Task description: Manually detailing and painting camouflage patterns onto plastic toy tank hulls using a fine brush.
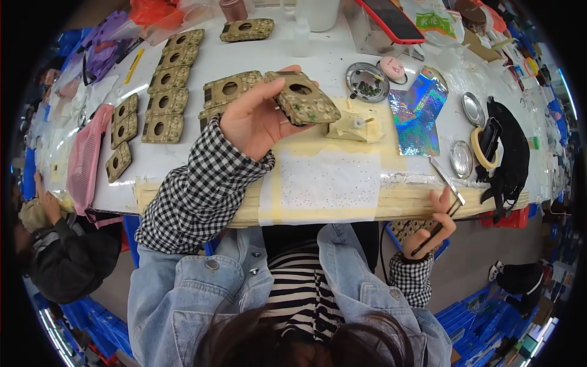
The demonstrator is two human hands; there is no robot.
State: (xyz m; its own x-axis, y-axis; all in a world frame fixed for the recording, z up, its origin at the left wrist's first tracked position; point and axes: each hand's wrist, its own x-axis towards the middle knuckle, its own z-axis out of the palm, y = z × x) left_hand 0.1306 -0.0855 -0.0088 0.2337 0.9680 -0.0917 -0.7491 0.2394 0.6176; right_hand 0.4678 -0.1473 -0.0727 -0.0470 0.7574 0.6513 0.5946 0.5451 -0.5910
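My left hand [249, 127] is raised over the table, thumb and fingers closed round a camouflage-patterned case [319, 107] with a round hole in its top face. Behind that hand lie more camouflage cases [244, 81] of the same kind. At the table's front edge on the right, my right hand [441, 225] is closed round a slim dark-handled tool [435, 232]; its exact kind is unclear. Just past those fingertips, silver tweezers [448, 179] point toward the table, and I cannot tell whether the hand grips them too.
Several camouflage cases [165, 107] stand in rows at the left. A taped block with a small peg [356, 127] and a round metal dish of small dark parts [367, 82] lie ahead. White paper [327, 183] covers the front edge. A black pouch [510, 147] is at the right.
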